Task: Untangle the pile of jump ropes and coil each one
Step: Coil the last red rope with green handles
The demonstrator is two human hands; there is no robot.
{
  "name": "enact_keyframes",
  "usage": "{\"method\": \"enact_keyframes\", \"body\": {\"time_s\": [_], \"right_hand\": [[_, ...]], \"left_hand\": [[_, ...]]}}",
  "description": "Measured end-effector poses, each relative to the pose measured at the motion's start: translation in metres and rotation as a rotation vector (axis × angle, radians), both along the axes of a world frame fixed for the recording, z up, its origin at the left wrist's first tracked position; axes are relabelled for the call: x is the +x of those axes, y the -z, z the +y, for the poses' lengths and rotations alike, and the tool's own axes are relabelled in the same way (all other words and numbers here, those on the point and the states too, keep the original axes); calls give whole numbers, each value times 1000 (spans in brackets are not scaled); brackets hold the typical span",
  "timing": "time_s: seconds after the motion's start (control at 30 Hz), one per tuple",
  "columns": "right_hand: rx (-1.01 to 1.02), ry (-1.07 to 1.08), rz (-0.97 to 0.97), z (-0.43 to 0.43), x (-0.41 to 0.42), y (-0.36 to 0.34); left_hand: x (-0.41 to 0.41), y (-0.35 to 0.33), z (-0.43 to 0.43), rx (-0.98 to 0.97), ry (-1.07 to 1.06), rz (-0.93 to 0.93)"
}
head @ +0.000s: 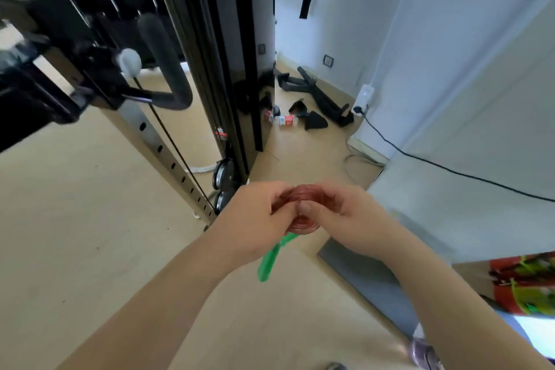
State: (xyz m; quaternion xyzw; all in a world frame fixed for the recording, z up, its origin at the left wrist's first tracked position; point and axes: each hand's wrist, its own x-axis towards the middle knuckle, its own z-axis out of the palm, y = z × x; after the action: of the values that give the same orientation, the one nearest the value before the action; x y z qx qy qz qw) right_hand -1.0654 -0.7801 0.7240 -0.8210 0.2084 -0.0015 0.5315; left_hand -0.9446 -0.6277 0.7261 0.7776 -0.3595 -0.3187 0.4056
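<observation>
Head camera is looking down at my two hands, which I am holding close together in front of me, above the beige floor [90,234]. Between them I am gripping a small coil of red rope [303,204], wound in many tight loops. My left hand [255,219] is closing around the left side of the coil, with the fingers curled over its upper edge. My right hand [339,213] is closing around the right side, and its thumb [304,207] is pressing on the front of the loops, near the middle. So both hands are shut on the same coil and are almost touching each other.

Under the coil a green handle [270,258] is hanging down, tilted to the left, just below my left hand. I cannot tell whether it is joined to the red rope, because the place where they meet is hidden by my hands.

Behind my hands a black gym machine [186,54] with a metal post with holes [168,156] is standing on the floor. Farther away, near the white wall [450,69], some black straps [318,96] are lying on the floor. A black cable [435,165] is running along the wall at the right. A grey mat [369,276] is lying at the lower right, near my right forearm.
</observation>
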Motion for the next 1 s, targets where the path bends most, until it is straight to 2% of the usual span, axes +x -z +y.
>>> {"method": "enact_keyframes", "body": {"time_s": [0.07, 0.17, 0.33, 0.47, 0.63, 0.8, 1.0], "right_hand": [[-82, -42, -5, -20, 8, -55], [-139, -60, -11, -53, 17, -122], [-214, -88, -45, -103, 31, -192], [-158, 26, -76, -151, 55, -210], [28, 165, -123, -213, 105, -235], [-34, 265, -141, -282, 160, -271], [-40, 347, -153, -366, 233, -298]], "left_hand": [[3, -58, -17, 19, -15, -77], [3, -130, -42, -19, -58, -28], [8, -199, -92, -31, -111, -31], [36, -227, -147, -34, -105, -2], [104, -244, -226, -64, -41, -173], [175, -265, -302, -109, 21, -185], [245, -285, -393, -119, 33, -302]]}}
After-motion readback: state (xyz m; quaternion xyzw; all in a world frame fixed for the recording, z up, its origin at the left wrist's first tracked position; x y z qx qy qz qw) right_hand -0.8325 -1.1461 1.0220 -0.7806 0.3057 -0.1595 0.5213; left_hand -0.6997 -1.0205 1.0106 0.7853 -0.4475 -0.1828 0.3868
